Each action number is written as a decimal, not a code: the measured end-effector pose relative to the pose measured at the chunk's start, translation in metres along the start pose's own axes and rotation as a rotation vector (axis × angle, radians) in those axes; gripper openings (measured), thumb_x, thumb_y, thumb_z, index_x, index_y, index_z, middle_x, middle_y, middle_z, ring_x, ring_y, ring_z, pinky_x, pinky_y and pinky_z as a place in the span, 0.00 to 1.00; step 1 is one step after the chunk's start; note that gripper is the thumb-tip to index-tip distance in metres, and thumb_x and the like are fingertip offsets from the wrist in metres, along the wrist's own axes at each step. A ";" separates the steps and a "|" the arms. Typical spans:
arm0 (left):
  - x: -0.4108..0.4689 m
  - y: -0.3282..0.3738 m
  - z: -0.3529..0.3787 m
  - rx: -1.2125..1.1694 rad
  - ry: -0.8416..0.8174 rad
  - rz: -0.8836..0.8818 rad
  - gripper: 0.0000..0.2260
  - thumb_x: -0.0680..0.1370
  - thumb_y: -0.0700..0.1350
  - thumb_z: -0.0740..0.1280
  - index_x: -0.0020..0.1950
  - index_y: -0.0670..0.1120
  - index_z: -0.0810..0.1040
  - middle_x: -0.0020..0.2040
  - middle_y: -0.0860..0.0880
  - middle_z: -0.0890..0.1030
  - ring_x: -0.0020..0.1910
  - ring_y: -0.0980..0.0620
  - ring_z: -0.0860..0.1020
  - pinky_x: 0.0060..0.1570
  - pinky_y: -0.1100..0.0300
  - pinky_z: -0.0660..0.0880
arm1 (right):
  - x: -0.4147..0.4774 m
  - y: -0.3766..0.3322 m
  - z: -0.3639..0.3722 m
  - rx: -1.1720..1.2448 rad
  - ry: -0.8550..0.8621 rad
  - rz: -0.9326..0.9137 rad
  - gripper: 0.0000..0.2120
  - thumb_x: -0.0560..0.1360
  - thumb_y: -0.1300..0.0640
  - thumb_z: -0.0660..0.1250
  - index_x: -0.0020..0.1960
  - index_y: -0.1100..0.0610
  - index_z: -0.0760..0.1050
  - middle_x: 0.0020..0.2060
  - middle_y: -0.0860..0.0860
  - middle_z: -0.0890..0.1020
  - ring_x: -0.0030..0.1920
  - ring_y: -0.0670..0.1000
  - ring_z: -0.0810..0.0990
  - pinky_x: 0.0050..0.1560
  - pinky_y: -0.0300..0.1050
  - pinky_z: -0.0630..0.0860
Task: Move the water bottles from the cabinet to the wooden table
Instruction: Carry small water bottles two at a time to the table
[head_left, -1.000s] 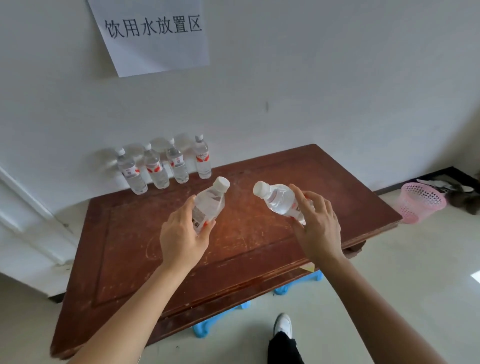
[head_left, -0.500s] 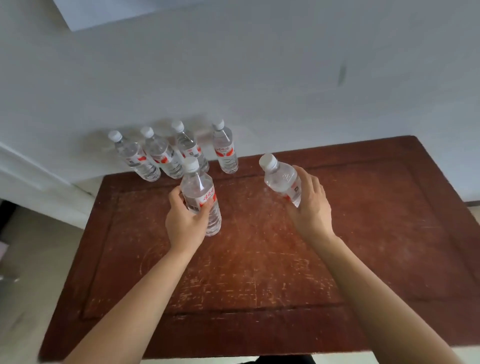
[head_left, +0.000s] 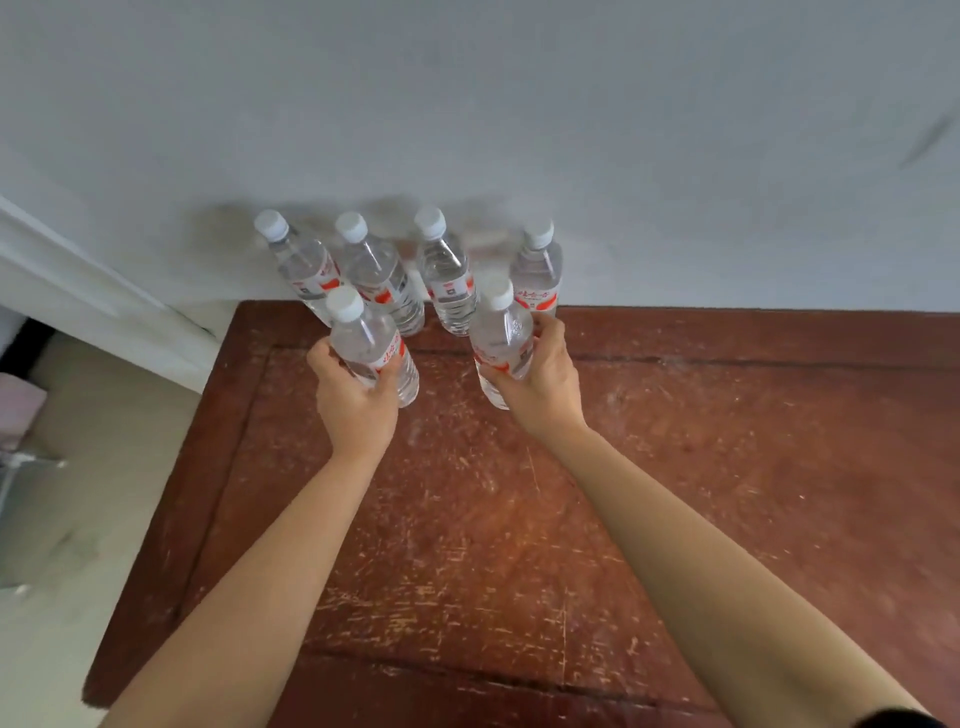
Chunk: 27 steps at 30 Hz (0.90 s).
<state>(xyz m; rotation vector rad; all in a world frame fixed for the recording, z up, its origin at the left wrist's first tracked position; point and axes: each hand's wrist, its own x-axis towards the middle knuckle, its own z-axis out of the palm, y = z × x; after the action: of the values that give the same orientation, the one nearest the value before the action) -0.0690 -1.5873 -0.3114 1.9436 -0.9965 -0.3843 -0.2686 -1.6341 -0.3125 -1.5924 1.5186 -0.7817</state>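
Currently, one water bottle (head_left: 371, 348) is gripped by the left hand (head_left: 356, 400) and another bottle (head_left: 501, 338) by the right hand (head_left: 545, 387), both upright on the wooden worktop (head_left: 675, 467), just before four bottles (head_left: 447, 280) at the wall (head_left: 519, 130).

Wooden table (head_left: 779, 467): right end off-frame
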 end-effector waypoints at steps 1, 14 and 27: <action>0.007 -0.002 0.003 -0.006 -0.014 0.004 0.30 0.74 0.51 0.76 0.68 0.43 0.65 0.60 0.45 0.79 0.57 0.45 0.80 0.58 0.46 0.76 | 0.004 -0.004 0.006 0.009 -0.004 -0.001 0.35 0.74 0.53 0.77 0.71 0.57 0.61 0.67 0.53 0.76 0.61 0.59 0.79 0.51 0.47 0.71; 0.041 -0.048 -0.003 0.026 -0.160 0.180 0.32 0.75 0.51 0.75 0.73 0.45 0.62 0.66 0.46 0.76 0.62 0.45 0.78 0.58 0.44 0.78 | 0.000 0.007 0.057 -0.054 0.186 0.017 0.39 0.74 0.53 0.77 0.75 0.62 0.58 0.70 0.56 0.69 0.67 0.58 0.75 0.62 0.53 0.76; 0.051 -0.063 -0.012 0.040 -0.299 0.264 0.37 0.76 0.56 0.72 0.76 0.38 0.61 0.71 0.41 0.71 0.70 0.42 0.72 0.64 0.45 0.75 | -0.012 0.005 0.080 -0.072 0.279 0.123 0.40 0.75 0.48 0.74 0.76 0.51 0.51 0.74 0.56 0.64 0.71 0.58 0.73 0.66 0.61 0.76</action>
<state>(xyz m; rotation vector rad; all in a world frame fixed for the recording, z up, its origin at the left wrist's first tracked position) 0.0008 -1.6021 -0.3510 1.7913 -1.4447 -0.5156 -0.2038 -1.6121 -0.3557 -1.4701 1.8437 -0.9179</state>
